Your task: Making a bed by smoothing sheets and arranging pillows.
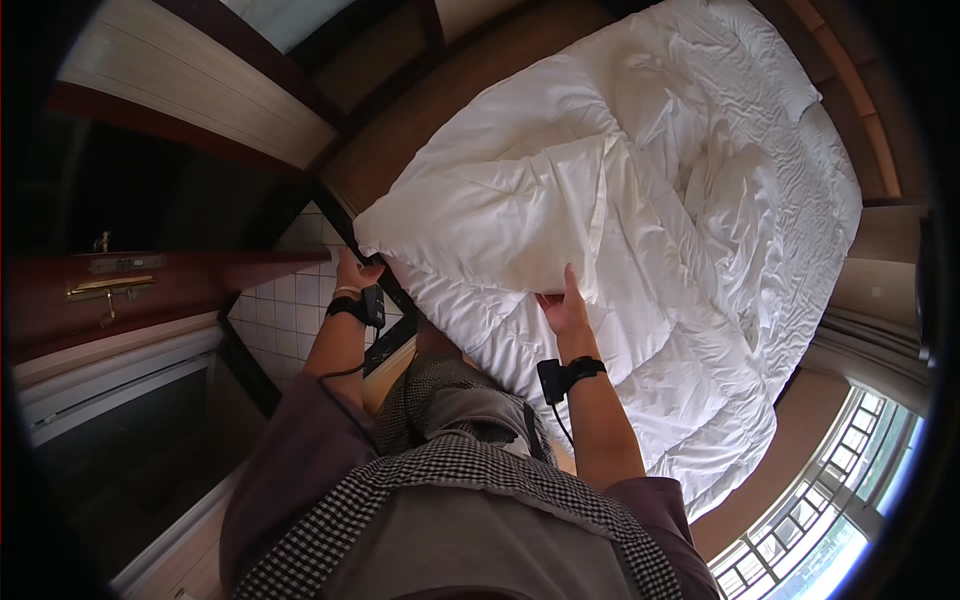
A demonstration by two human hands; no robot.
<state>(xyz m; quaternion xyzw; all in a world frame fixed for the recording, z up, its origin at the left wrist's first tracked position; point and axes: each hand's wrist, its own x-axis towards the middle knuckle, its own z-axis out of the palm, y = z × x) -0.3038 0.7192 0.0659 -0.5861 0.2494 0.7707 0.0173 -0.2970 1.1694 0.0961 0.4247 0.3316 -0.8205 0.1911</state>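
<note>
A white duvet [480, 217] lies rumpled over the bed, with one part folded back on itself towards me. My right hand [566, 304] grips the near edge of that folded part, its thumb on top and its fingers partly hidden beneath. At the left corner of the duvet is my left hand [358, 271], close to the fabric's tip; whether it pinches the cloth I cannot tell. Both wrists carry black strapped devices with cables. Under the duvet's near side, more white quilted bedding shows.
To the left stands a dark red door [187, 274] with a brass handle [111, 289]. White floor tiles [289, 307] lie beyond a dark threshold. A barred window [817, 495] and a grey curtain [870, 345] are at the right. Brown wooden flooring [420, 120] borders the bed.
</note>
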